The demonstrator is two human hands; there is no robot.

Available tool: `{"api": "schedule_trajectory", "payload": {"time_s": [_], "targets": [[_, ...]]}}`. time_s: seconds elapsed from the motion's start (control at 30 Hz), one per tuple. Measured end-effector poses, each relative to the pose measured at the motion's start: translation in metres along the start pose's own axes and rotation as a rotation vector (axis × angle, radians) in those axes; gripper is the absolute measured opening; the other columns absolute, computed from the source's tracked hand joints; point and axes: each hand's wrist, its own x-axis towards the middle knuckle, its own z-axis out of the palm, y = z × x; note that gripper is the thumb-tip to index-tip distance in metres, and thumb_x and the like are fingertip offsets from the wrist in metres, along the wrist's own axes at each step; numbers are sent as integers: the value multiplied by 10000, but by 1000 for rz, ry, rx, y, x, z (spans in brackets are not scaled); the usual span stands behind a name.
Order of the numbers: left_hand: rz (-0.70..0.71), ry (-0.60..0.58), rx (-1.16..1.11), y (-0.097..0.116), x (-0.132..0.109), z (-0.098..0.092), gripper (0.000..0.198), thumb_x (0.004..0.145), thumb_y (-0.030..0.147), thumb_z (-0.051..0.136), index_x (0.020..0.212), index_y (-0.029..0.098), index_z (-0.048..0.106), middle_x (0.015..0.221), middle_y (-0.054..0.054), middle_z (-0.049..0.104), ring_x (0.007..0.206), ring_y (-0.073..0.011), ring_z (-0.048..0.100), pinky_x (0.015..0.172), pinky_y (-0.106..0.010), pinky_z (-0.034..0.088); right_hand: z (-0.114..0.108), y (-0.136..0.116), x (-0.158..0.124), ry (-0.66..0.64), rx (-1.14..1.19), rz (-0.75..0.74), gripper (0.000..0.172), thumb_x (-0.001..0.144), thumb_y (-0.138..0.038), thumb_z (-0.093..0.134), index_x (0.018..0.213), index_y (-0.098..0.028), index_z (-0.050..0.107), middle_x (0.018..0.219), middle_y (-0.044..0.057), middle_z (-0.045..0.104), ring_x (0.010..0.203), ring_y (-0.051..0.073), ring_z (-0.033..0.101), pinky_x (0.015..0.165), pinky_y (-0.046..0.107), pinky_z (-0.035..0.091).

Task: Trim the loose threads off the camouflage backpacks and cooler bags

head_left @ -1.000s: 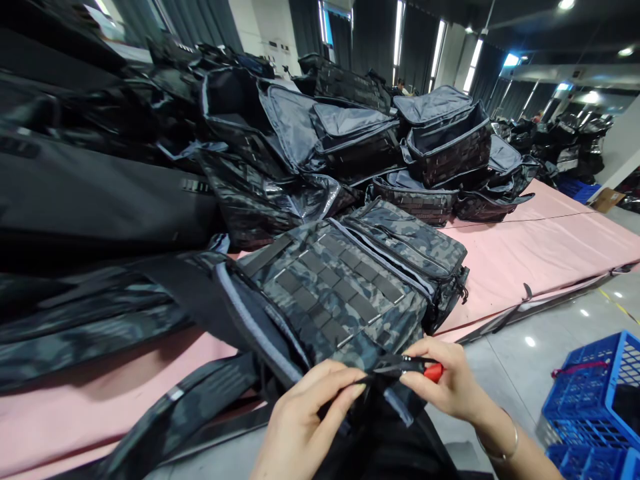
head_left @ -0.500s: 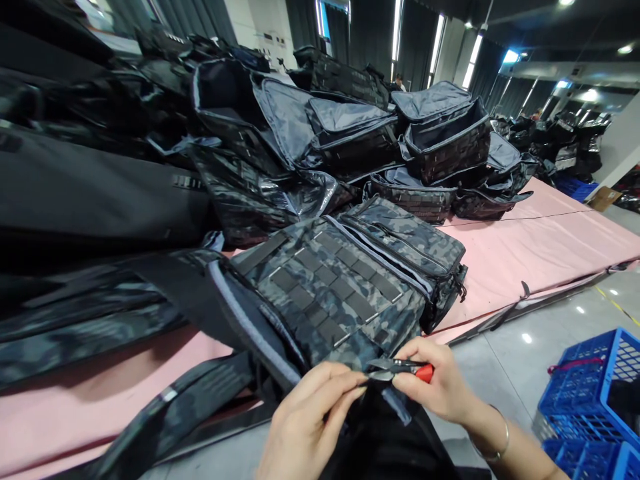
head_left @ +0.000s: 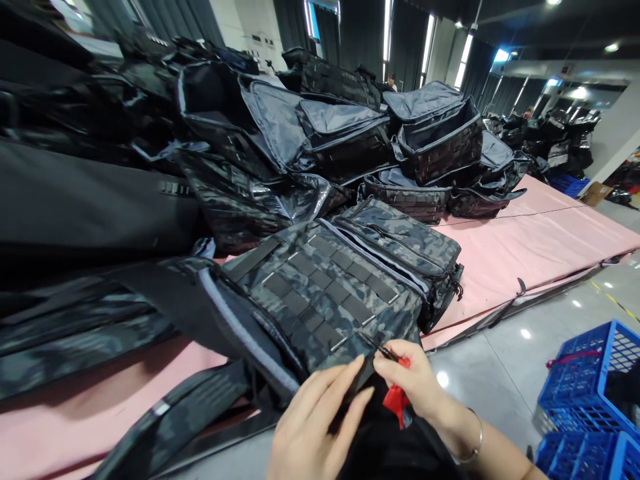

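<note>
The left hand (head_left: 317, 423) is at the near edge of the camouflage bag (head_left: 320, 287), thumb and forefinger parted around dark fabric (head_left: 361, 380); whether they grip it, I cannot tell. The right hand (head_left: 416, 379) is curled shut round red-handled snips (head_left: 397, 398), tip aimed at eleven o'clock. From the hands, the bag lies at eleven, with open-topped bags (head_left: 443, 157) crowding twelve. The pink table cover (head_left: 550, 227) stretches out at two; open floor (head_left: 480, 380) separates its edge from the blue crate (head_left: 570, 383) at three.

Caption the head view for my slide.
Right hand holding a red-and-black tool beside the left hand, near a camouflage bag on a pink surface.
</note>
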Motion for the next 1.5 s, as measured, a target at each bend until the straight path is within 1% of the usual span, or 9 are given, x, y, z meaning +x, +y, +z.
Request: {"api": "schedule_trajectory", "payload": {"time_s": [0.07,0.17,0.27,0.4,0.53,0.63,0.9,1.23,1.5], "targets": [[-117,-56,-108,1,1,-6,275,821,274,591,1086,207,622,979,-47,690,844,-152,657,776,-199,504,3,-2,0,-21,-22,-42,356,753,-465,634,622,-164,499,543,-68,360,513,65,299,483,194,270],[-336,-67,-233,1,4,-11,125,783,332,619,824,233,682,823,1,710,712,-142,661,673,-176,504,7,-3,-1,-14,-103,-101,280,764,-394,624,638,-162,531,588,-49,425,558,80,374,539,204,338],[-603,-39,-363,2,9,-15,181,727,391,656,695,213,647,665,13,663,587,-134,604,571,-186,474,6,1,-4,80,-190,-189,144,759,-300,626,828,-182,579,615,-54,482,554,85,416,533,201,357],[-822,-23,-594,4,15,-21,277,759,438,605,628,195,572,565,25,562,570,-122,518,564,-194,424,-5,6,-10,133,-394,-472,251,793,-250,602,1037,-217,552,664,-44,564,528,91,470,512,207,388],[-874,-11,-705,6,18,-25,332,742,470,615,587,185,545,552,21,527,580,-124,470,573,-208,390,-11,5,-9,192,-634,-814,206,809,-244,609,1012,-211,594,691,0,636,530,116,531,508,232,428],[-902,25,-727,9,20,-24,337,729,475,626,585,180,545,550,20,521,579,-127,453,572,-219,375,-7,2,-7,208,-703,-901,187,830,-256,586,1007,-198,604,647,7,642,492,121,535,478,237,434],[-912,101,-667,21,25,-21,293,736,424,623,588,185,542,540,24,507,569,-131,451,593,-237,388,-2,-3,-9,171,-743,-847,206,828,-289,600,1008,-192,626,706,36,688,554,152,604,534,265,481],[-902,128,-658,27,24,-20,244,751,376,619,606,191,554,551,33,521,574,-118,467,607,-221,390,-3,-4,-10,152,-869,-866,164,838,-275,594,967,-184,639,634,29,662,515,152,572,500,273,426],[-872,50,-607,18,20,-20,301,748,455,619,619,189,565,558,27,543,574,-125,492,595,-215,412,0,-7,-15,169,-780,-816,172,817,-259,612,975,-192,628,715,38,698,566,160,611,549,273,458]]}}
